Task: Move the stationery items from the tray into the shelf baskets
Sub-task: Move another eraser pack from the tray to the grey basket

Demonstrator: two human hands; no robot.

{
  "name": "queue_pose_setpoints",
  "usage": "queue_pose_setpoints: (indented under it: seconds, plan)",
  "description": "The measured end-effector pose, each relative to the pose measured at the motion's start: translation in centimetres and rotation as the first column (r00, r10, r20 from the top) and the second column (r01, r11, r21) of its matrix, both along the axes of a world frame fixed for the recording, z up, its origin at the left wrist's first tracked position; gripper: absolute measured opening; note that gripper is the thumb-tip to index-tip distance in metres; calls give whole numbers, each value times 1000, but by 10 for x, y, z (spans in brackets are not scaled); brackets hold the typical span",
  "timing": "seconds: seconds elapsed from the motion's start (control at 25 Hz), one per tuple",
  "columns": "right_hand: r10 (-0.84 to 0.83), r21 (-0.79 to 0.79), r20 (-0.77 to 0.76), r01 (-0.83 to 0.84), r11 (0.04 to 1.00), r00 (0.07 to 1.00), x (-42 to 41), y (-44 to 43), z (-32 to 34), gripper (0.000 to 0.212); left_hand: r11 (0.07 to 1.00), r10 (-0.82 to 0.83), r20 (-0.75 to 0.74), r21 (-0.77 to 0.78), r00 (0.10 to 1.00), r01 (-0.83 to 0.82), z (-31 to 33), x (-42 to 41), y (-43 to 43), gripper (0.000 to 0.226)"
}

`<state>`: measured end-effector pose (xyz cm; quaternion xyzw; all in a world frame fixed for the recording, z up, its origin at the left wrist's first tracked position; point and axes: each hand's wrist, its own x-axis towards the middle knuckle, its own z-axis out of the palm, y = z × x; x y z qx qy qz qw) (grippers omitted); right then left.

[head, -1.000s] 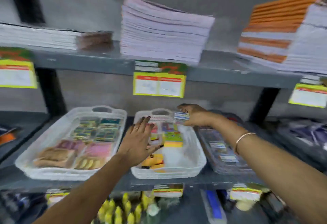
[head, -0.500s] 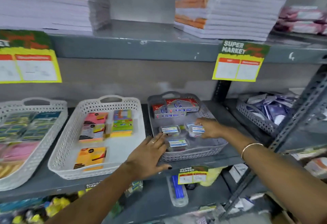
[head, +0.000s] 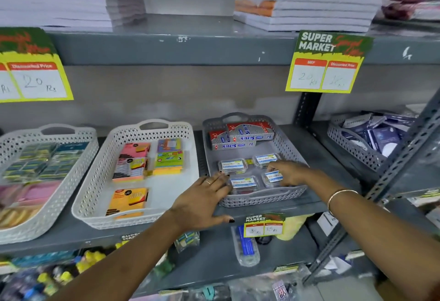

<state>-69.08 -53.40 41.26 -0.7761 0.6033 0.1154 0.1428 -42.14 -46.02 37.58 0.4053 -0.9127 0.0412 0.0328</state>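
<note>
A grey perforated basket (head: 289,152) sits on the middle shelf. It holds red and silver boxes (head: 241,136) at the back and several small clear packs with white-blue labels, such as one pack (head: 232,165). My right hand (head: 289,172) reaches into the basket's front right and its fingers grip a small clear pack (head: 273,177), which rests low in the basket. My left hand (head: 204,199) lies flat with fingers spread on the basket's front left rim, holding nothing.
A white basket (head: 95,181) with sticky-note pads stands left of the grey one, and another white basket (head: 78,155) further left. A grey basket (head: 352,148) of dark packets is at right, behind a slanted metal strut (head: 402,158). Paper stacks fill the upper shelf; price tags hang from shelf edges.
The view swung right from the white baskets to the grey one. My right hand carried the small pack into the grey basket and lowered it to the front right; my left hand came to the rim.
</note>
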Motion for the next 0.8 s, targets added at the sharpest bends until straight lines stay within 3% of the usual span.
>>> queue_pose_setpoints:
  seconds: [0.52,0.8]
  plan:
    - [-13,-19,103,15,1000,995,3,0,-5,48,1000,-6,-62,-2,998,6,-1,0,-1,89]
    - [-31,20,79,30,999,996,4,1,0,52,999,-10,-56,-41,998,8,-6,1,-4,85]
